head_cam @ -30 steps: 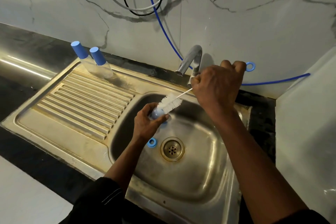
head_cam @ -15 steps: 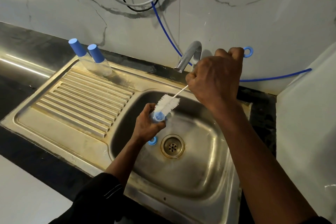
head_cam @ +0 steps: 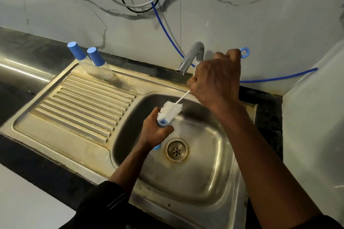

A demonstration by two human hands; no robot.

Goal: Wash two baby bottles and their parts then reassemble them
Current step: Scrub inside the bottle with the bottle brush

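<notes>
Bottle piece [head_cam: 163, 121] with a blue rim sits in my left hand [head_cam: 154, 132], fingers curled round it, over the steel sink [head_cam: 204, 182] basin. The white brush [head_cam: 170, 110] has its bristles at the piece's mouth. My right hand [head_cam: 214, 78] grips the thin stem in a closed fist up and right of that, in front of the tap [head_cam: 189, 57]. Just below the left grip, a blue ring [head_cam: 157, 147] lies beside the drain [head_cam: 176, 150]. Up and left, two blue-capped bottles [head_cam: 100, 63] stand at the back of the ribbed drainboard [head_cam: 83, 102], near the marble wall [head_cam: 260, 24].

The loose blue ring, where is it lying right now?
In the head view, the blue ring lies on the floor of the sink, just left of the drain, partly hidden by the wrist of the left hand.
</notes>
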